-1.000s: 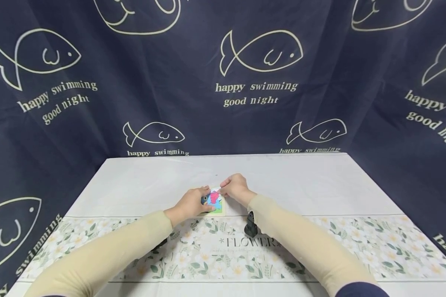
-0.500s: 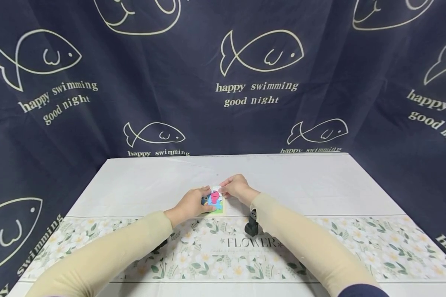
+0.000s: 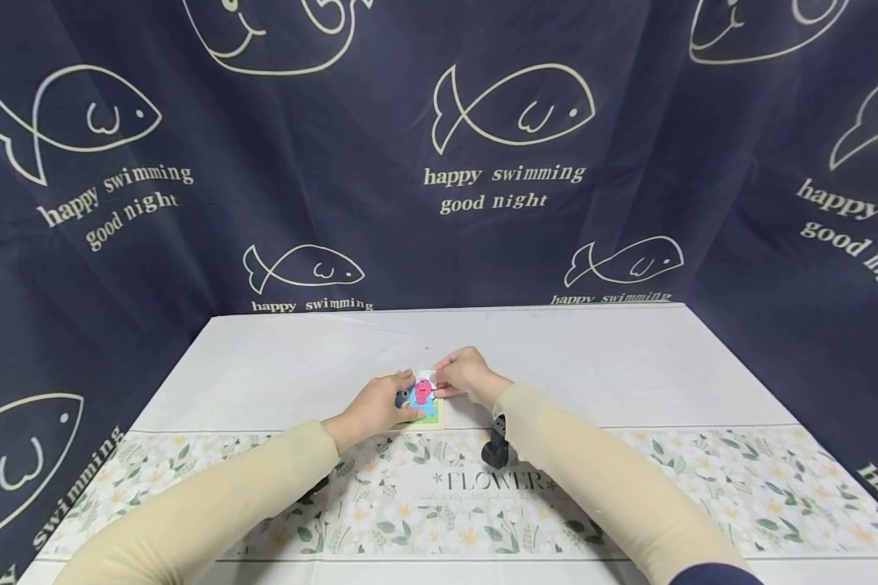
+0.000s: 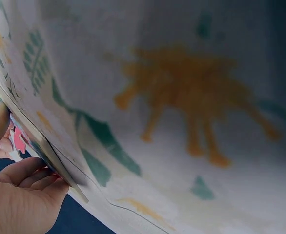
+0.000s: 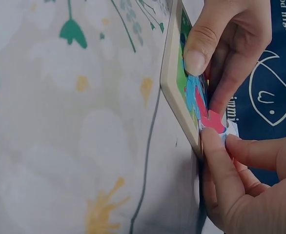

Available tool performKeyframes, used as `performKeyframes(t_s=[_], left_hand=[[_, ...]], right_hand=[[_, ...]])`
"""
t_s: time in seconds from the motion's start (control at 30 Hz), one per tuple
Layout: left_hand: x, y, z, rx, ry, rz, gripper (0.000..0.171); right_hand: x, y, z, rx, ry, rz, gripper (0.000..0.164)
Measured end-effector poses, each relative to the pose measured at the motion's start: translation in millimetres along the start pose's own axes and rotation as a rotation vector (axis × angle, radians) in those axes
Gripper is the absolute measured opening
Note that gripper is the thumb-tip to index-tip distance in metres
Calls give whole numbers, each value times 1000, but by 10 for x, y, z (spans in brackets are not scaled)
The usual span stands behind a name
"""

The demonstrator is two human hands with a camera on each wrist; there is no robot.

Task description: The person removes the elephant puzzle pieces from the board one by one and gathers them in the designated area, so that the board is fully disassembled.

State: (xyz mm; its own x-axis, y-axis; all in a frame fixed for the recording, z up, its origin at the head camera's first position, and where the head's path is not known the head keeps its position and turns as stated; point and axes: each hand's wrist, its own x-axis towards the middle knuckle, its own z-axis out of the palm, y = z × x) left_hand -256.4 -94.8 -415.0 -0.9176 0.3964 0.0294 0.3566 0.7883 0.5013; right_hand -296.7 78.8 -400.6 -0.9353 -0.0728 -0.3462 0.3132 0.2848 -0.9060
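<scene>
A small jigsaw board (image 3: 432,420) with a pale wooden rim lies on the table in the head view. My left hand (image 3: 376,406) grips it from the left, thumb over the near part and fingers toward the far edge. In the right wrist view the left thumb (image 5: 196,61) presses on the blue and green picture. At the board's far right, my right hand (image 3: 471,378) pinches a white and pink puzzle piece (image 5: 214,122) between thumb and forefinger. The piece sits at the picture's edge; whether it lies flat in the board is hidden by the fingers.
The white table (image 3: 300,349) carries a floral band (image 3: 402,520) with the word FLOWER. Black wrist-worn devices (image 3: 495,447) show beneath the sleeves. A dark blue fish-print curtain (image 3: 395,162) hangs behind the table and at both sides.
My right hand has shifted slightly to the right, and its fingers lie more spread along the board's right edge. More of the pink part shows. My left hand stays in place on the board.
</scene>
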Motion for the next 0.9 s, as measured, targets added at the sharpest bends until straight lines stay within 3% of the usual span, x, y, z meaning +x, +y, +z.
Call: performKeyframes(t_s=[0.9], left_hand=[[19, -17, 3, 32, -20, 3, 71]], right_hand=[[32, 38, -60, 42, -41, -28, 17]])
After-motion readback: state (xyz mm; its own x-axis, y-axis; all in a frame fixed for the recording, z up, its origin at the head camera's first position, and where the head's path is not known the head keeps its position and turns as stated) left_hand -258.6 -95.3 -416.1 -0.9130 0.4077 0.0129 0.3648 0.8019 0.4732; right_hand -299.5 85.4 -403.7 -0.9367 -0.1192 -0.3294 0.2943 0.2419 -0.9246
